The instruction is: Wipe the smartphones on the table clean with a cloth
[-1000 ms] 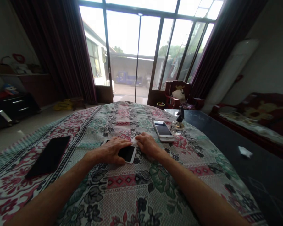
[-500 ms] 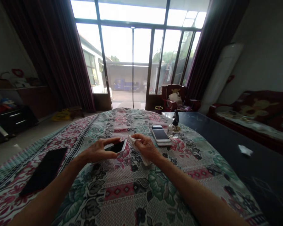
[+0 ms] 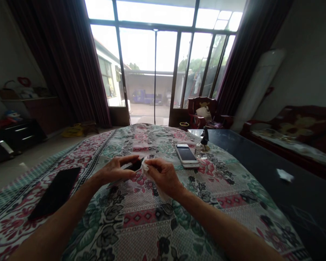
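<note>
My left hand (image 3: 118, 169) grips a smartphone (image 3: 137, 165) by its edges, thumb on the near side and fingers on the far side. The phone has a dark screen and a white end, held just above the floral tablecloth (image 3: 141, 219). In my right hand (image 3: 164, 176) a white tissue (image 3: 145, 167) is pinched between thumb and fingers. It touches the phone's right end and covers part of it. The tissue's loose part hangs beneath my right hand.
White phones (image 3: 187, 156), seemingly stacked, lie right of my hands, beside a dark figurine (image 3: 204, 137) on a clear base. A large black device (image 3: 55, 192) rests at left. On the dark table (image 3: 263, 163) at right is a crumpled tissue (image 3: 285, 175).
My right hand has moved left, bringing the tissue from beside the phone onto its right end. The view has shifted slightly. My left hand keeps its hold.
</note>
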The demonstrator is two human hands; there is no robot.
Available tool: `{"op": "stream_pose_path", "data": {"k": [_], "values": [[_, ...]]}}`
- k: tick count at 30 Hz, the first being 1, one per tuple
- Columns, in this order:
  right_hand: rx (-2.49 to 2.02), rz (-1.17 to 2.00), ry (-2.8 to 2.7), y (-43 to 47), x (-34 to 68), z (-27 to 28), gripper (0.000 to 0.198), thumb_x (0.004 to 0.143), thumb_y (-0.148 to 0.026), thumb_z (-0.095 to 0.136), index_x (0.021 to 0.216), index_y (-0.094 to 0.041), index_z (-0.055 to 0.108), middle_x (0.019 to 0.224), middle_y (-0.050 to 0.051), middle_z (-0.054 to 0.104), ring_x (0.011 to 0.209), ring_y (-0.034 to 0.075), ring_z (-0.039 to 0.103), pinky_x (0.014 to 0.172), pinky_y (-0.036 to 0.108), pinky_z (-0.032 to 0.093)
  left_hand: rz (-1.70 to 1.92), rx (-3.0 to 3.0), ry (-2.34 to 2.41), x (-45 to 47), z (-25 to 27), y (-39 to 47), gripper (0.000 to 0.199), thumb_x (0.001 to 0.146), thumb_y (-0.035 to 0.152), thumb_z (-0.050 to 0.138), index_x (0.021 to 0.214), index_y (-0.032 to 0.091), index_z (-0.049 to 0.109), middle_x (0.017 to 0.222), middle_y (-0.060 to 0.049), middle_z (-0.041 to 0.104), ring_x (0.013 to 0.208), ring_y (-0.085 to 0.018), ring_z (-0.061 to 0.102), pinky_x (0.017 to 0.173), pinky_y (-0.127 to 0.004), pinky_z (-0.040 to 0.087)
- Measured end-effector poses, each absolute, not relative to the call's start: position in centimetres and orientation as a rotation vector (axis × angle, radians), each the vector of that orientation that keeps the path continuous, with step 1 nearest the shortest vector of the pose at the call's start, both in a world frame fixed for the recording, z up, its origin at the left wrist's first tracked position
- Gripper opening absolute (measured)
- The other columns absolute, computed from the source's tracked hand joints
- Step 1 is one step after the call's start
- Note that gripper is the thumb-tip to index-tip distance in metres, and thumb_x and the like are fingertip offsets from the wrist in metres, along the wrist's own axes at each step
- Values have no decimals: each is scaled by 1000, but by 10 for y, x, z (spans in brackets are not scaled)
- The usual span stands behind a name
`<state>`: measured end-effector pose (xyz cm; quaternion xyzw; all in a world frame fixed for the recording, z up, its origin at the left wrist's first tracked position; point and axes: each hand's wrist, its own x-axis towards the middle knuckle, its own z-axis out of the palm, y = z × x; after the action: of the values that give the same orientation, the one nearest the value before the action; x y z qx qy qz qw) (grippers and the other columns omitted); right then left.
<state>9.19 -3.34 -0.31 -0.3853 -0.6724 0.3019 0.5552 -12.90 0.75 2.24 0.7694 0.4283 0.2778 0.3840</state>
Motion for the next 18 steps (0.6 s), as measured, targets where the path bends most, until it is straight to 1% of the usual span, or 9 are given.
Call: {"op": "stream_pose_path", "data": {"k": [4, 8, 15, 18], "values": [[-970, 771, -1516, -21, 99, -9, 19, 78, -32, 63, 90, -22, 74, 90, 4, 75, 81, 18, 67, 75, 32, 54, 678, 1978, 1010, -124, 19, 7, 64, 67, 32, 77, 128, 27, 62, 132, -3, 64, 123, -28, 57, 109, -43, 41], [-995, 780, -1462, -12, 103, -16, 19, 78, -34, 63, 88, -20, 72, 87, 6, 74, 79, 17, 67, 73, 31, 54, 656, 2027, 952, -122, 15, 9, 66, 67, 32, 78, 130, 26, 60, 127, -3, 67, 120, -27, 59, 108, -42, 42], [-957, 598, -1595, -33, 92, -9, 17, 78, -25, 59, 88, -22, 72, 86, 4, 74, 77, 16, 67, 71, 31, 53, 673, 2047, 1120, -128, 19, 9, 67, 65, 33, 79, 129, 26, 61, 125, -4, 68, 119, -28, 59, 105, -41, 44], [-953, 601, -1606, -35, 91, -9, 16, 77, -24, 59, 86, -22, 72, 85, 3, 73, 76, 16, 66, 70, 31, 53, 668, 2045, 1134, -127, 20, 7, 67, 66, 35, 78, 130, 26, 61, 126, -3, 68, 119, -28, 59, 104, -39, 44]]}}
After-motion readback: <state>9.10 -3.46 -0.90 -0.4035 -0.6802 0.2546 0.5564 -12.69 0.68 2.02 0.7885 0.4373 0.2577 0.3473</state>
